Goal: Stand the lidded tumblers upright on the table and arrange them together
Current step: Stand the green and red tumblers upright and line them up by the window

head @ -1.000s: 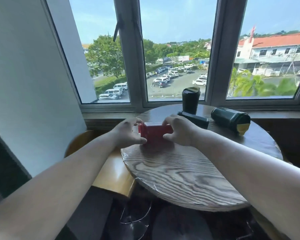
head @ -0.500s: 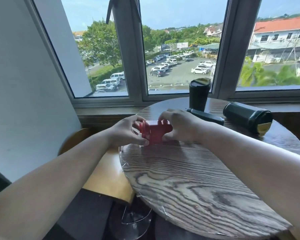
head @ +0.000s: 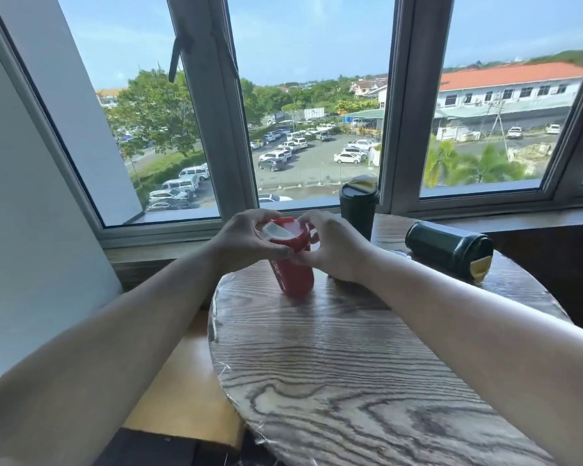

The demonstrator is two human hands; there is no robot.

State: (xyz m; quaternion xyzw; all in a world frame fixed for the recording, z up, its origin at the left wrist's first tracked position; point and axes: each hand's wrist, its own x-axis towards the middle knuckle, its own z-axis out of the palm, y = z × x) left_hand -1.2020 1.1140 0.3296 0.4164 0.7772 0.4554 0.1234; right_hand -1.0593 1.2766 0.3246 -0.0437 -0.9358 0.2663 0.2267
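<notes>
Head view is showing me the red tumbler [head: 295, 264] standing on its base at the far left of the round wood-grain table [head: 367, 364], leaning slightly to the left rather than sitting fully plumb. My left hand [head: 246, 243] and right hand [head: 334, 250] are both gripping it near the top, fingers curled round the rim of its red lid, whose white flap [head: 278, 232] is facing up.

I am judging the lean as the main risk: if both hands are letting go before the base is sitting flat, the tumbler could be tipping toward the table's left edge, which is near.

Just behind my right hand an upright dark green tumbler [head: 357, 206] is standing at the far edge by the window; a backward sweep of that hand could be knocking it over.

Further right, a second dark green tumbler [head: 448, 250] is lying on its side with its yellow lid tab toward me. Being round, it could be rolling toward the right edge if nudged carelessly.
</notes>
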